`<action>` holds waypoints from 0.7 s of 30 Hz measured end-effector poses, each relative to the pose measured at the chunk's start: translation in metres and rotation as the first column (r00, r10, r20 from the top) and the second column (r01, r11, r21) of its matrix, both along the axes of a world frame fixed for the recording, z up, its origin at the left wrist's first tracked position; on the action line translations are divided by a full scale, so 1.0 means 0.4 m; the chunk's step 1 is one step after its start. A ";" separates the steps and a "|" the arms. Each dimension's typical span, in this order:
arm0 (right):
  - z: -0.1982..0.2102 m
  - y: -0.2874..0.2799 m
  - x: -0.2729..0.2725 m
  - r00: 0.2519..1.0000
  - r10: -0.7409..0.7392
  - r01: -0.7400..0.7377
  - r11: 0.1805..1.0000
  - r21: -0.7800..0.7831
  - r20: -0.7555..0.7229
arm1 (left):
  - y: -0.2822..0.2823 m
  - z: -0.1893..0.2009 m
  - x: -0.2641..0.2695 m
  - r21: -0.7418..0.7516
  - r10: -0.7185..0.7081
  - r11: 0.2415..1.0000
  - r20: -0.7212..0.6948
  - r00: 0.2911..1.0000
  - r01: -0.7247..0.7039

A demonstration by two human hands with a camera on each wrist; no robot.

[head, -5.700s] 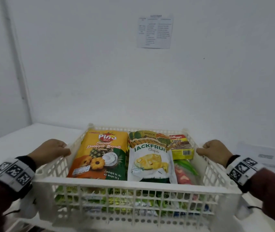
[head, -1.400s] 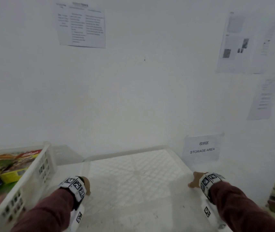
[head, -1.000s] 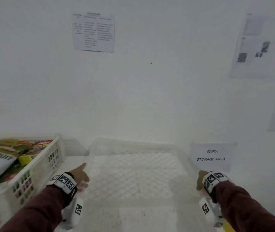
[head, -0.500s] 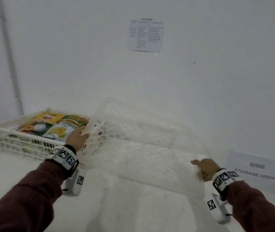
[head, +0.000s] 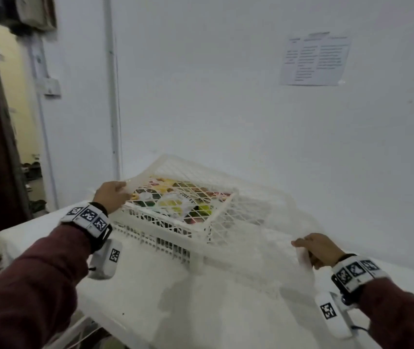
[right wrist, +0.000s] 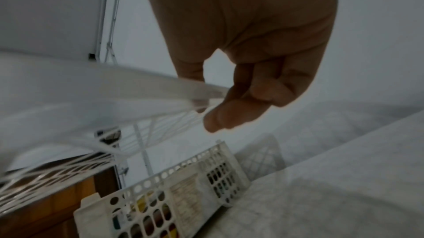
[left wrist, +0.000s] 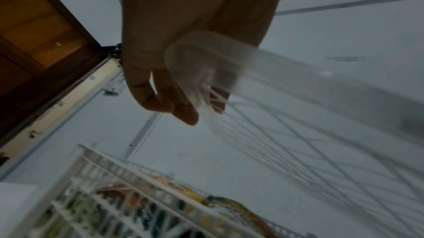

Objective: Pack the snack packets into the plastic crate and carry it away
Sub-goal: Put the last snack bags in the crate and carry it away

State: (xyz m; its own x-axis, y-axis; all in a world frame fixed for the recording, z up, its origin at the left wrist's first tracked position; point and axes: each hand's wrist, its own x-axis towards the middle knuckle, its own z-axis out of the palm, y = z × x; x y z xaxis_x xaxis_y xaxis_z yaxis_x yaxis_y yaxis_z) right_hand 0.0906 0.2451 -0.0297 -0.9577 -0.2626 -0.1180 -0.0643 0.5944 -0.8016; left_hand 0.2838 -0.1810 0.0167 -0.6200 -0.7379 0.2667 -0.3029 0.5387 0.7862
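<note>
Hands, left (head: 111, 197) and right (head: 320, 249), grip lattice lid (head: 263, 215) over "FRUIT"-marked packets (head: 175, 202)

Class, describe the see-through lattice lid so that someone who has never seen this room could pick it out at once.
Start at the white table by the wall, where a white crate of snack packets stands. Held tilted over it, between the left hand and right hand, is the lid. Unlike the slotted, opaque crate, it is a shallow translucent diamond-mesh panel.

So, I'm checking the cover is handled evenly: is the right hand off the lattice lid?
No, the right hand pinches the lattice lid at its rim.
</note>
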 end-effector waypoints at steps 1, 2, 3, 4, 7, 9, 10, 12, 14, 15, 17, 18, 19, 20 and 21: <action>0.003 -0.042 0.000 1.000 0.005 -0.005 1.000 -0.002 0.001 | -0.045 -0.001 0.003 0.011 -0.004 1.000 0.009 1.000 0.004; 0.005 -0.084 0.002 1.000 0.013 -0.013 1.000 -0.006 0.005 | -0.091 -0.002 0.005 0.011 -0.008 1.000 0.019 1.000 0.008; 0.003 -0.124 0.001 1.000 0.022 -0.021 1.000 -0.009 0.009 | -0.137 -0.005 0.006 0.009 -0.009 1.000 0.034 0.999 0.009; 0.003 -0.163 0.001 1.000 0.029 -0.029 0.999 -0.016 0.013 | -0.180 -0.008 0.005 0.000 -0.006 1.000 0.047 0.999 0.006; 0.004 -0.264 -0.002 0.999 0.032 -0.032 0.999 -0.040 -0.004 | -0.298 -0.015 -0.008 -0.041 -0.015 0.999 0.108 0.994 0.019; 0.007 -0.318 -0.002 0.999 0.034 -0.035 0.999 -0.042 -0.020 | -0.364 -0.017 -0.028 -0.053 -0.037 0.998 0.148 0.988 0.046; 0.009 -0.342 -0.004 0.999 0.029 -0.030 0.999 -0.039 -0.024 | -0.393 -0.017 -0.040 -0.066 -0.048 0.996 0.165 0.985 0.059; 0.014 -0.385 -0.007 1.000 0.018 -0.018 1.000 -0.011 -0.021 | -0.448 -0.019 -0.068 -0.080 -0.067 0.993 0.191 0.979 0.083; 0.021 -0.422 -0.013 1.000 0.018 -0.017 0.999 0.037 -0.017 | -0.493 -0.025 -0.102 -0.080 -0.083 0.992 0.214 0.973 0.102; 0.025 -0.438 -0.018 1.000 0.022 -0.021 0.998 0.063 -0.013 | -0.511 -0.028 -0.120 -0.081 -0.093 0.990 0.227 0.969 0.114; 0.033 -0.468 -0.029 1.000 0.029 -0.028 0.994 0.106 -0.005 | -0.547 -0.034 -0.161 -0.084 -0.108 0.987 0.259 0.960 0.134; 0.036 -0.481 -0.036 1.000 0.030 -0.029 0.992 0.120 -0.007 | -0.562 -0.036 -0.180 -0.087 -0.115 0.986 0.277 0.954 0.144; 0.039 -0.493 -0.045 1.000 0.027 -0.026 0.991 0.131 -0.009 | -0.578 -0.040 -0.199 -0.091 -0.123 0.983 0.297 0.947 0.156; 0.043 -0.503 -0.051 1.000 0.024 -0.022 0.990 0.143 -0.010 | -0.591 -0.043 -0.214 -0.091 -0.131 0.981 0.325 0.937 0.169; 0.047 -0.513 -0.057 1.000 0.025 -0.023 0.986 0.163 -0.006 | -0.602 -0.044 -0.227 -0.089 -0.138 0.980 0.357 0.924 0.180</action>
